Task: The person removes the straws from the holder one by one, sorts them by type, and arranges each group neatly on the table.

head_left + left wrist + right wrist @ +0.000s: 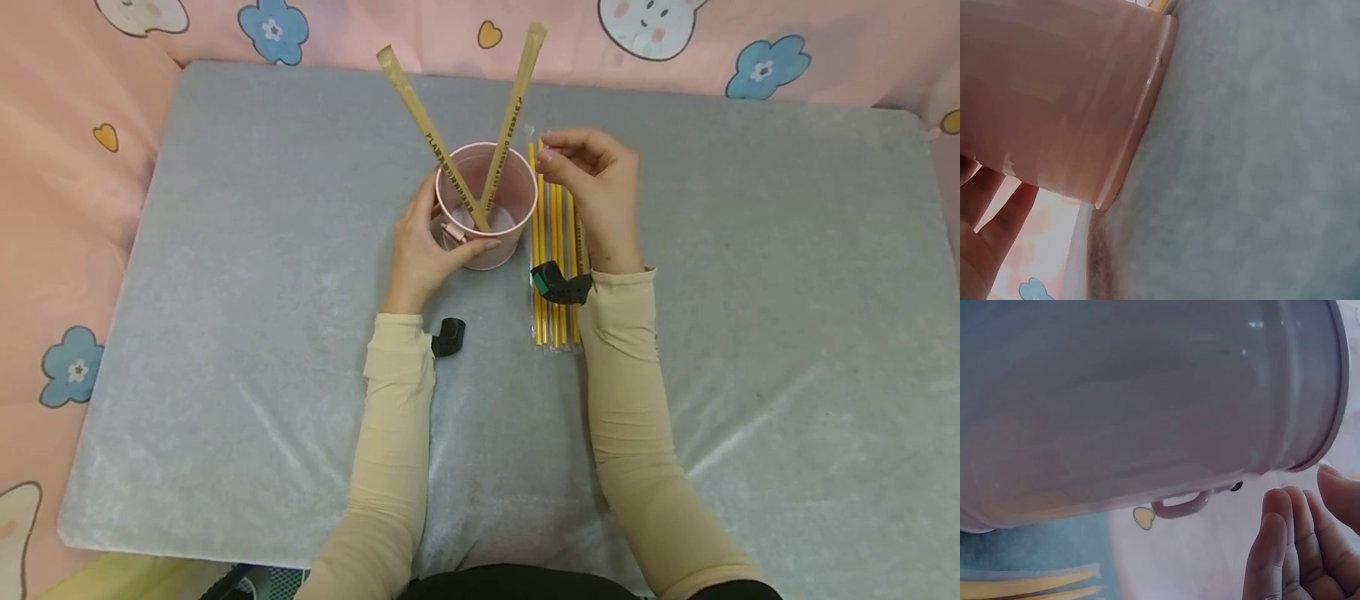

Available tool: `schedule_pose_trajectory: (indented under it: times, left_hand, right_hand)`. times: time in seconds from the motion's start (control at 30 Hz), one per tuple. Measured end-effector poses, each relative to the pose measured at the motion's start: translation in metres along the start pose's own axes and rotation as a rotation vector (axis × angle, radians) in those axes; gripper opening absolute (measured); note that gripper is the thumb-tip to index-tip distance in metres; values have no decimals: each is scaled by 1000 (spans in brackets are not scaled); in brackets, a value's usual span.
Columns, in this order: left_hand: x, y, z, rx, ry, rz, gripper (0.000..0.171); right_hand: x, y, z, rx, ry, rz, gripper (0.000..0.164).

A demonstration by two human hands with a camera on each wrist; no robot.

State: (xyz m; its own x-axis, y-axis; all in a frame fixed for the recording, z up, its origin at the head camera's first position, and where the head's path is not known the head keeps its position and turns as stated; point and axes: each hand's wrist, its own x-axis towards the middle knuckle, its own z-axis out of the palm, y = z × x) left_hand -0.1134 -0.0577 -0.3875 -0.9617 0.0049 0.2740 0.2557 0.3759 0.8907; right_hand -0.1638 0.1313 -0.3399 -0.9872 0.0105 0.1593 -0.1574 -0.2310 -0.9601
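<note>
My left hand (427, 246) grips a pink cup (506, 250) from its left side, thumb along the near side below the rim. The cup stands upright on the table, and a small loop handle (1182, 506) shows on it in the right wrist view. Two paper-wrapped straws (431, 133) with dark printing lean apart inside the cup, their tops well above the rim. My right hand (603, 196) is just right of the rim, fingers bent loosely with a gap to the thumb, nothing between them. Beneath it lie several yellow straws (555, 317) in clear wrappers, partly hidden by the hand and wrist.
A grey cloth covers the table (270, 250). Pink patterned fabric (420, 33) hangs behind the table and along its left side. Each wrist wears a black camera, the right one (558, 283) over the straws.
</note>
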Motion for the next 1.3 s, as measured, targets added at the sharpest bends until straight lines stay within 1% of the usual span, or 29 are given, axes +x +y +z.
schedule_pose_trajectory:
  times: [0.1,0.17,0.23,0.33,0.4,0.5,0.63,0.77,0.83,0.93,1.03,1.17,1.23,1.3]
  left_hand:
    - [0,0,-1,-2,0,2,94]
    - [0,0,-1,-5,5,8,94]
    - [0,0,-1,-7,7,17,94]
    - [-1,0,-1,-7,7,23,94]
    - [-1,-1,-1,-6,7,21,94]
    - [-1,-1,-2,3,7,11,95]
    - [-1,-1,-2,20,-6,9,95]
    - [-1,-3,-1,16,-1,31,94]
    - [-1,-3,-1,11,2,37,95]
    - [-1,-2,-2,4,9,43,94]
    - [-2,-3,-1,3,12,45,94]
    - [-2,-3,0,12,9,36,93]
    - [-2,-3,1,6,6,32,93]
    - [-1,-2,1,3,5,34,92]
  right_hand:
    - [0,-2,4,-19,-5,-1,11]
    - [-1,-3,8,-60,-15,-13,11]
    - [0,-4,11,-136,-25,-42,12]
    - [3,-7,15,-218,-30,-67,12]
    - [7,-10,19,-235,-32,-59,13]
    - [13,-15,23,-210,-31,-13,15]
    - [19,-18,29,-211,-27,45,19]
    - [23,-19,36,-293,-46,71,20]
    - [25,-18,38,-348,-69,66,19]
    - [27,-15,38,-376,-97,51,15]
    - [26,-12,37,-351,-106,19,12]
    - [23,-9,32,-258,-88,-18,5]
    - [22,-9,28,-206,-70,-30,5]
    - [19,-9,23,-182,-58,-64,6]
